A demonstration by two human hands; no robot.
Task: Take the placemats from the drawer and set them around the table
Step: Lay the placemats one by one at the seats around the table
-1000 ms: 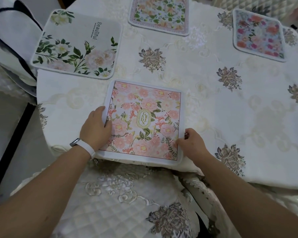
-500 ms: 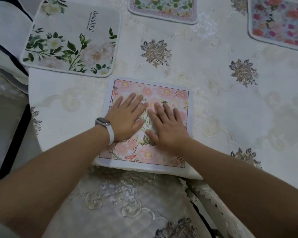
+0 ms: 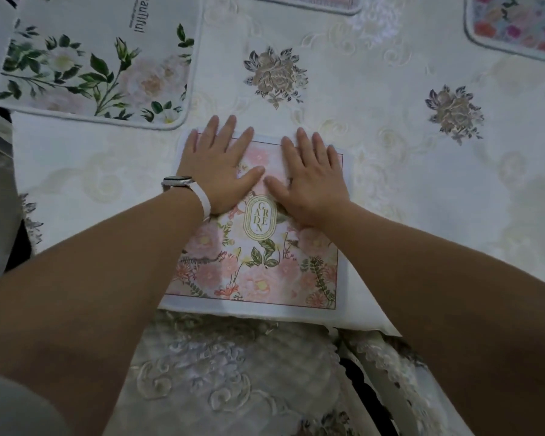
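Pressing down: pink placemat [image 3: 258, 269] was held at table [image 3: 390, 136] edge | L hand [image 3: 221, 166] & R hand [image 3: 312, 179] laid flat, fingers straight, nothing gripped.

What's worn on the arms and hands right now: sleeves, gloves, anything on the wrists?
Both forearms are bare, with no sleeves in view. The left hand and right hand are ungloved, no rings showing. The left wrist carries a watch with a white strap; the right wrist is bare.
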